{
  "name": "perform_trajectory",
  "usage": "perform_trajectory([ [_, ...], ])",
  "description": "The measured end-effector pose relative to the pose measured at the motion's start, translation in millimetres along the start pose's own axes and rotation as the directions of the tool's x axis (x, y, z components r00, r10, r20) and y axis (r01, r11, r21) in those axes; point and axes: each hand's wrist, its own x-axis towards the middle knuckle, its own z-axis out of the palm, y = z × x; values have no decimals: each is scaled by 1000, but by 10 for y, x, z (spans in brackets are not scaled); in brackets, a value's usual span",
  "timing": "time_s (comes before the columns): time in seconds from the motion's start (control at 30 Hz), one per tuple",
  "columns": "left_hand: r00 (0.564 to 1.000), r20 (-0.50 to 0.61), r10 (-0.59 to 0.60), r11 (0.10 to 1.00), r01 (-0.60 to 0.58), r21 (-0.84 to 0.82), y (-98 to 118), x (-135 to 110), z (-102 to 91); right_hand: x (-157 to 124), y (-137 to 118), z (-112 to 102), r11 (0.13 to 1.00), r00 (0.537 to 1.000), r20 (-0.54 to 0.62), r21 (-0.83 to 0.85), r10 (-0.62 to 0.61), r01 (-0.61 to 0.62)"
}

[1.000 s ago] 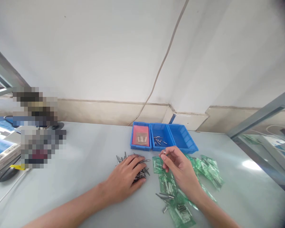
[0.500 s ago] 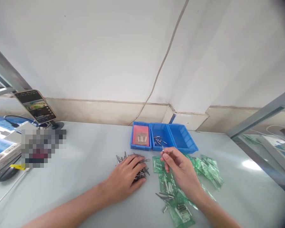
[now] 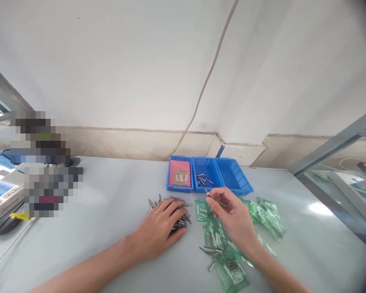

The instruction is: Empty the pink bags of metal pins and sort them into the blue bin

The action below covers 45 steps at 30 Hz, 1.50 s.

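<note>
My left hand (image 3: 161, 228) lies palm down over a pile of thin dark metal pins (image 3: 181, 223), its fingers spread across them. The palm hides part of the pile. Between thumb and fingertips, my right hand (image 3: 233, 215) pinches a small metal pin (image 3: 206, 192), held just in front of the middle blue bin (image 3: 203, 190). Several similar pins (image 3: 203, 178) lie inside that bin. Under and beside my right hand are green plastic packets (image 3: 212, 236) containing metal pieces. A few loose pins (image 3: 210, 250) rest on and next to them.
The left blue bin (image 3: 179, 189) holds a pink sheet (image 3: 172, 167) and a small clear bag of light pieces. To the right stands another blue bin (image 3: 235, 175). More green packets (image 3: 270, 217) lie at right. Cables and a power strip (image 3: 6, 211) are at far left.
The pin in my right hand has tilted to the left as the fingers shift slightly. My left hand stays over the pile. The camera view has moved a little.
</note>
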Motion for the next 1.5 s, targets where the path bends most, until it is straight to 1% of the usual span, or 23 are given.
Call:
perform_trajectory([
  [0.13,1000,6,-5,1000,5,0,-2,5,6,-12,-15,2,996,1000,3,-82,-23,23],
  [0.23,1000,13,-2,1000,2,4,-4,4,11,-8,-31,-4,998,999,31,-57,17,-15],
  [0.4,1000,3,5,1000,-5,3,-5,-3,13,4,-18,-14,987,986,103,76,132,-140],
  [0.5,1000,-8,8,1000,-8,4,-7,-1,14,9,-3,-12,957,969,158,191,189,-218],
  [0.6,1000,-17,12,1000,-12,0,-8,2,13,14,-16,1,919,956,184,285,228,-274],
  [0.7,1000,-4,12,1000,-12,4,-4,3,7,15,-51,14,901,958,176,334,228,-276],
  [0.83,1000,9,6,1000,-6,10,3,-4,-1,15,-67,11,916,967,149,320,205,-244],
  [1.03,1000,-16,16,1000,-16,8,-10,-5,16,23,-39,1,903,960,92,326,265,-281],
  [1.1,1000,-25,18,1000,-18,7,-13,-3,20,23,-54,4,908,961,70,317,266,-274],
  [1.23,1000,-25,16,1000,-16,3,-10,-1,16,24,-78,-6,947,978,49,243,205,-210],
  [1.3,1000,-23,16,1000,-16,-1,-11,-1,16,23,-54,-19,982,988,54,120,143,-148],
  [1.37,1000,-24,15,1000,-15,-3,-14,-3,19,13,-6,-28,996,995,87,-84,49,-42],
  [1.4,1000,-23,15,1000,-15,-3,-17,-4,23,3,22,-27,980,993,120,-197,-16,40],
  [1.43,1000,-23,16,1000,-16,-2,-20,-6,27,-9,51,-23,944,981,177,-303,-80,132],
  [1.5,1000,-22,18,1000,-18,4,-26,-10,35,-40,101,-3,829,930,311,-454,-197,327],
])
